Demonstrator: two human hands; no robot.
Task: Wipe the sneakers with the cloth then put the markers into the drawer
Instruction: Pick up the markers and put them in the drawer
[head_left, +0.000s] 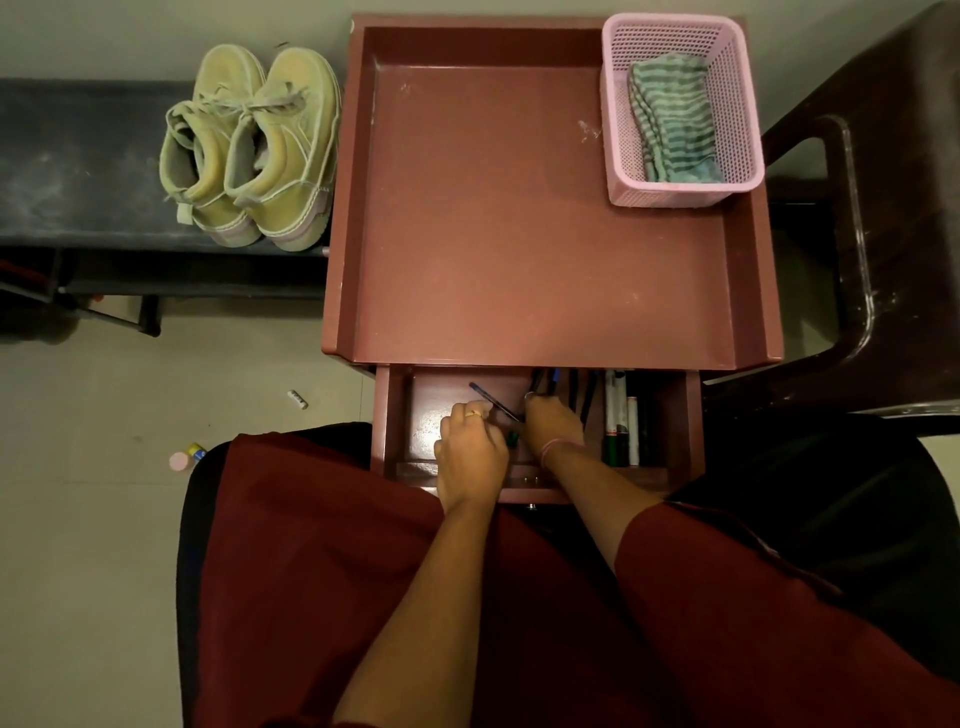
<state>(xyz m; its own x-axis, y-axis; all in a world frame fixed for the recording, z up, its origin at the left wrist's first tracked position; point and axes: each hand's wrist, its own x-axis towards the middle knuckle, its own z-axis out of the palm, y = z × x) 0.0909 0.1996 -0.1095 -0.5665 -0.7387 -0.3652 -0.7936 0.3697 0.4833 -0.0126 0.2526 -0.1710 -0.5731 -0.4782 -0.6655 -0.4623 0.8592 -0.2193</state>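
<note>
The markers (621, 415) lie along the right side of the open drawer (691, 415), where both my hands reach in close together. My left hand (470, 457) pinches a dark pen (493, 402); my right hand (553, 423) grips more markers. The cloth (672, 119) sits in the pink basket (748, 104), the sneakers (249, 145) on the bench (78, 161).

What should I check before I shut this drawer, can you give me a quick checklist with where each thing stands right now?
1. Drawer open far enough to load: ok.
2. Hands out of the drawer: not ok. The left hand and right hand are both inside.
3. Last marker released: not ok. A dark marker is between the two hands, tilted.
4. Other markers lying flat: ok at the right side; those under the table edge cannot tell.
5. Table top free of markers: ok.
6. Cloth put away in the pink basket: ok.
</note>
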